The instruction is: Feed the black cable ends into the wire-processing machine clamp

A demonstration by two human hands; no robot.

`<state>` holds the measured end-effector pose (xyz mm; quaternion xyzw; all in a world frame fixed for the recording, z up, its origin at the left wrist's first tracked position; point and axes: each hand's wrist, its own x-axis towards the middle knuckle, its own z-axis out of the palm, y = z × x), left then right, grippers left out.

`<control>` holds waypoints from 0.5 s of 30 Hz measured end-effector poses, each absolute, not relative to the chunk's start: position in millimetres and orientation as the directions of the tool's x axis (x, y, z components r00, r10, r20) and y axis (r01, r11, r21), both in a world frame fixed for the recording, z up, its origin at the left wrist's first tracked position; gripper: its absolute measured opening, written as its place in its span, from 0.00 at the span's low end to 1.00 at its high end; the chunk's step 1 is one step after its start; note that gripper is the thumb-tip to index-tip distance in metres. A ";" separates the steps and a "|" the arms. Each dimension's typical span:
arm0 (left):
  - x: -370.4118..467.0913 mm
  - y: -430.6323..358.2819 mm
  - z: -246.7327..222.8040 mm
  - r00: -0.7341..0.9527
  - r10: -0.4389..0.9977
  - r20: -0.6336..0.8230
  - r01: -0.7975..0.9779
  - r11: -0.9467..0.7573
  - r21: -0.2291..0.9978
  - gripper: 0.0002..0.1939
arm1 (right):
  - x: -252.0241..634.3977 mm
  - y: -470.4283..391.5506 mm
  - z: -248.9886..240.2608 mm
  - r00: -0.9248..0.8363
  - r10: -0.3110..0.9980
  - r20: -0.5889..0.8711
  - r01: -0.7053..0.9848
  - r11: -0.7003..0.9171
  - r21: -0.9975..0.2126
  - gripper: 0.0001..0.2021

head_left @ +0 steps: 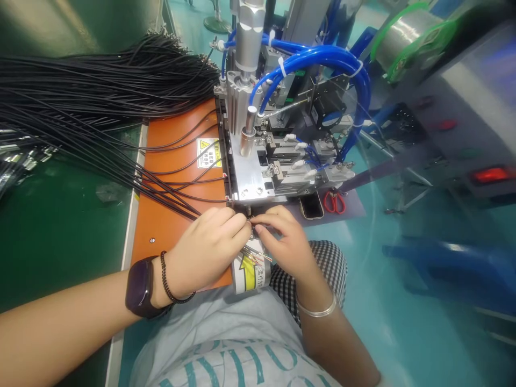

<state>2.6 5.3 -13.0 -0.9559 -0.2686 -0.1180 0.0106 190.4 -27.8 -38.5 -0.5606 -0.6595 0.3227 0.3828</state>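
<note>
My left hand (215,239) is closed around several black cables (173,201) that run in from the upper left. Their stripped ends (258,255), with thin coloured and bare wires, stick out below its fingers. My right hand (286,236) is bent close beside it, thumb and forefinger pinched at a small wire end (252,219) by the front edge of the machine (245,183); the fingers partly hide this spot. Other black cables (181,172) lie across the orange board (161,226) and enter the machine's slotted edge in a spaced row.
A thick bundle of black cables (100,86) covers the green table (60,242) at left. Blue air hoses (322,54) arch over the machine. Red-handled scissors (334,202) and a phone (312,206) lie at its right. A wire spool (407,35) stands at upper right.
</note>
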 end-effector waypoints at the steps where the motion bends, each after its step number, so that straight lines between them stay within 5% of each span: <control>1: 2.6 5.0 -12.9 0.828 0.509 0.234 0.514 -0.857 0.047 0.12 | 189.1 -27.3 -38.7 -0.054 0.988 0.145 0.492 0.152 -0.857 0.10; 15: 2.8 5.6 -13.3 0.815 0.526 0.243 0.547 -0.836 -0.026 0.10 | 178.2 -21.5 -39.6 0.128 0.991 0.049 0.533 -0.027 -0.846 0.06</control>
